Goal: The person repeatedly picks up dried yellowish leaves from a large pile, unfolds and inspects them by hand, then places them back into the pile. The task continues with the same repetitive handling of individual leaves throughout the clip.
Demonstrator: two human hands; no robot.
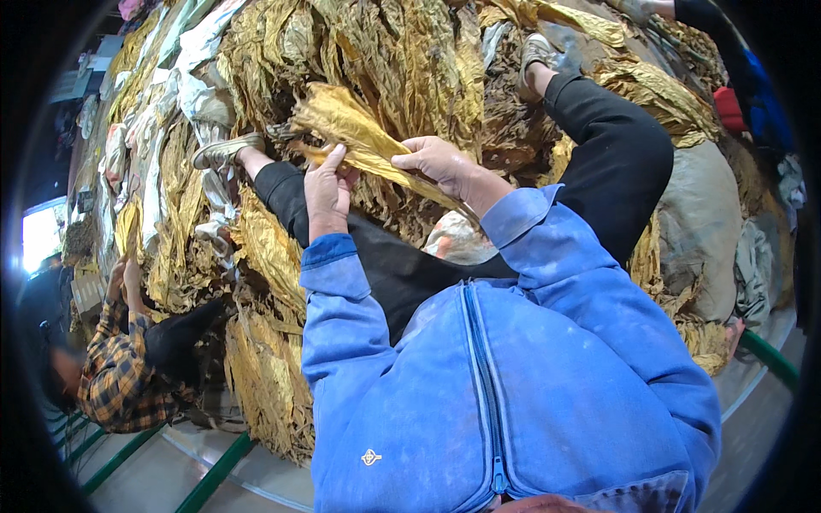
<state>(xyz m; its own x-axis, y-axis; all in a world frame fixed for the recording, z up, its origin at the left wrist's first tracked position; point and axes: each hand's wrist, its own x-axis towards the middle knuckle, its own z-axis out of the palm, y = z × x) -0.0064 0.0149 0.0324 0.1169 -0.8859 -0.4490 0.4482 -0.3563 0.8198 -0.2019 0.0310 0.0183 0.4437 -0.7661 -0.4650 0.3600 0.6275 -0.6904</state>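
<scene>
Between my two hands is a dried yellow leaf (349, 118), which looks like cured tobacco, its broad ragged end towards the upper left. My left hand (328, 189) pinches its lower edge near that wide end, thumb on top. Higher up to the right, my right hand (442, 163) grips the narrow stem part, and the tail runs down under my wrist. Beyond the leaf lies a large heap of similar dried leaves (417, 70). Brown leaf scraps lie below my hands, and whether one leaf or several are held I cannot tell.
A person in a checked shirt (128, 385) handles leaves at the left. White cloth strips (199, 90) cross the leaf piles. At the right stand a full pale sack (699, 224) and another person's blue garment (763, 96). Green rails (215, 474) run along the floor behind me.
</scene>
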